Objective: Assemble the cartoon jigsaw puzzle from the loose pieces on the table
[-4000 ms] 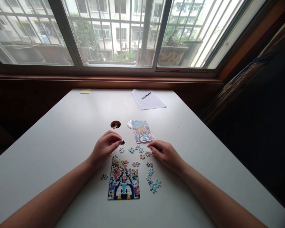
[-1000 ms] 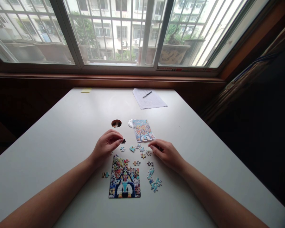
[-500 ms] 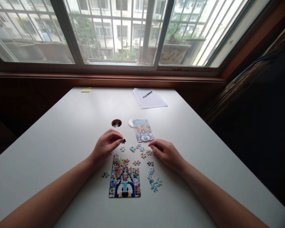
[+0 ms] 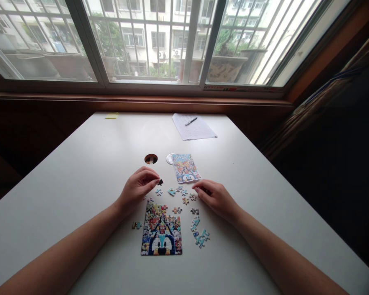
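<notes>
My left hand (image 4: 137, 189) pinches a small dark puzzle piece (image 4: 160, 182) between thumb and fingertips, just above the white table (image 4: 80, 172). My right hand (image 4: 214, 197) rests on the table with its fingers curled, beside several loose puzzle pieces (image 4: 181, 194). A partly assembled colourful puzzle (image 4: 161, 229) with a blue cartoon dog face lies between my forearms. More loose pieces (image 4: 199, 233) lie to its right, and one piece (image 4: 137, 225) lies to its left. A printed reference picture (image 4: 186, 168) of the puzzle lies beyond the loose pieces.
A round cable hole (image 4: 150, 158) and a round silvery lid (image 4: 169, 158) sit behind the picture. A sheet of paper (image 4: 194, 128) with a pen (image 4: 190, 121) lies near the far edge, and a yellow sticky note (image 4: 111, 116) at the far left. A barred window (image 4: 160, 41) stands behind.
Almost nothing differs. Both hands keep their places; the view has shifted very slightly.
</notes>
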